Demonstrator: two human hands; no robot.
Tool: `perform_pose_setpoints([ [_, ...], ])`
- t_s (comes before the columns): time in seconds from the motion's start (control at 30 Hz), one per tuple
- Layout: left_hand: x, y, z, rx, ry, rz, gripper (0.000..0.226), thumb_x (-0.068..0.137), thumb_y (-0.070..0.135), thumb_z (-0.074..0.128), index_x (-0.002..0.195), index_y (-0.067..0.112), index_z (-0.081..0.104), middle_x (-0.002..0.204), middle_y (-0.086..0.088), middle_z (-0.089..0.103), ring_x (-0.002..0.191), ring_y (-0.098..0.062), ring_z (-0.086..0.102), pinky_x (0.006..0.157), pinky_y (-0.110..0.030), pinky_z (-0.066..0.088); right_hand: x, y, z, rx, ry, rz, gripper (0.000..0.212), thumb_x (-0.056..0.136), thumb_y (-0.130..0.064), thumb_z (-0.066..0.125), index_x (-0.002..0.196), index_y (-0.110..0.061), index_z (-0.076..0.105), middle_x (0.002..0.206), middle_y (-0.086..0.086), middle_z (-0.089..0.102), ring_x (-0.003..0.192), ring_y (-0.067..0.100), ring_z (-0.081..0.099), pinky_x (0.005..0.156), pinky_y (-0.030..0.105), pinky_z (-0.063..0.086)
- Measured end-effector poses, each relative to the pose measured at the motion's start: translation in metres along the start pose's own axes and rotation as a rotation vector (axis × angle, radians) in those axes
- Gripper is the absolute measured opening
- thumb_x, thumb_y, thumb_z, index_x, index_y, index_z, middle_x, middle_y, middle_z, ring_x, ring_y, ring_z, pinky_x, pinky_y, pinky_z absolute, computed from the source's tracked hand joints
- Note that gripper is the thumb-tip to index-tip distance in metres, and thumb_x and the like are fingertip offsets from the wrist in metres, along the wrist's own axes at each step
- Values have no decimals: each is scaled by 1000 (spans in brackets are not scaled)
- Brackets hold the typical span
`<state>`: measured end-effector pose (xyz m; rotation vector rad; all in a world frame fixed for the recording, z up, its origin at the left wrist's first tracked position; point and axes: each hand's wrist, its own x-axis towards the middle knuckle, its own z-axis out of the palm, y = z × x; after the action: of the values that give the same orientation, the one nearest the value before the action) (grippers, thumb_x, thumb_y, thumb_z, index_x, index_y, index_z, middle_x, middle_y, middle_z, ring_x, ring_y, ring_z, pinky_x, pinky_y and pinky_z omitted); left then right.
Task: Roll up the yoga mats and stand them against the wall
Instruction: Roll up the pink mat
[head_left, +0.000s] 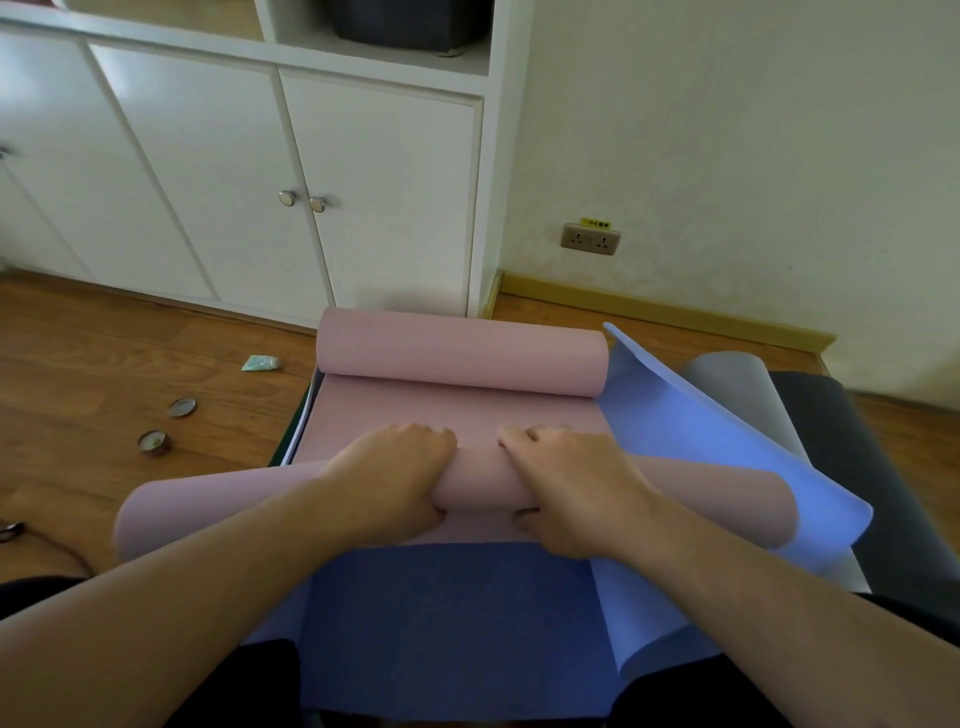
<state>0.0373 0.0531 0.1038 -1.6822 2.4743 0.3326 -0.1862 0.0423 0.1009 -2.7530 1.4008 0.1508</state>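
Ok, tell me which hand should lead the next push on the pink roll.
Neither clearly: left hand and right hand both grip the pink mat roll near its middle, side by side. Push with both.

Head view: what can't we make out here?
- Pink mat: roll's middle hidden under the left hand and right hand.
- Grey mat, dark mat: mostly covered by the blue mat.
- Socket sticker: too small to read.

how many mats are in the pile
4 show: pink mat on top under both hands, blue mat beneath, grey mat and black mat to the right. More may be hidden.
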Motion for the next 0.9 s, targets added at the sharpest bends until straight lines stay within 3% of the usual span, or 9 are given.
perform_pose_setpoints([
  [0.13,1,-5,-5,-31,-79,2,45,75,54,77,105,32,53,94,10,55,87,-18,59,72,-35,49,-1,-7,3,-26,-37,1,59,83,-32,79,120,-22,34,107,3,60,88,28,61,72,46,58],
  [0.23,-2,0,-4,52,55,9,46,76,57,72,105,31,47,99,8,61,92,-20,63,75,-38,52,1,-3,2,15,-56,46,52,83,-22,79,111,-21,35,102,4,57,83,28,61,71,47,59],
  [0.33,-5,10,0,149,183,17,52,79,53,74,112,25,45,106,4,62,98,-24,63,72,-36,42,4,2,2,74,-63,83,45,84,-22,76,103,-23,36,97,2,56,79,25,59,70,48,59],
  [0.43,-4,12,4,150,130,-11,41,86,45,70,108,24,42,110,4,63,101,-25,63,70,-35,38,2,1,2,68,-62,68,46,84,-27,76,102,-23,34,97,2,57,79,26,60,69,49,59],
  [0.6,1,-2,-3,5,-23,0,39,79,47,73,108,28,55,102,5,65,88,-20,63,74,-36,54,-4,-5,1,-17,-54,34,70,80,-44,84,123,-23,33,112,1,59,94,28,61,72,42,53],
  [0.77,-4,1,-3,56,23,14,46,78,54,71,112,32,49,105,8,62,92,-18,62,77,-37,52,-2,-5,1,10,-75,36,51,83,-19,75,103,-23,28,100,5,58,80,29,60,65,44,54],
  [0.9,-5,17,4,182,109,43,56,82,52,73,119,26,42,113,5,59,101,-23,63,73,-35,39,3,2,1,49,-100,28,44,83,-24,77,104,-25,39,98,2,59,79,25,60,68,46,58],
])
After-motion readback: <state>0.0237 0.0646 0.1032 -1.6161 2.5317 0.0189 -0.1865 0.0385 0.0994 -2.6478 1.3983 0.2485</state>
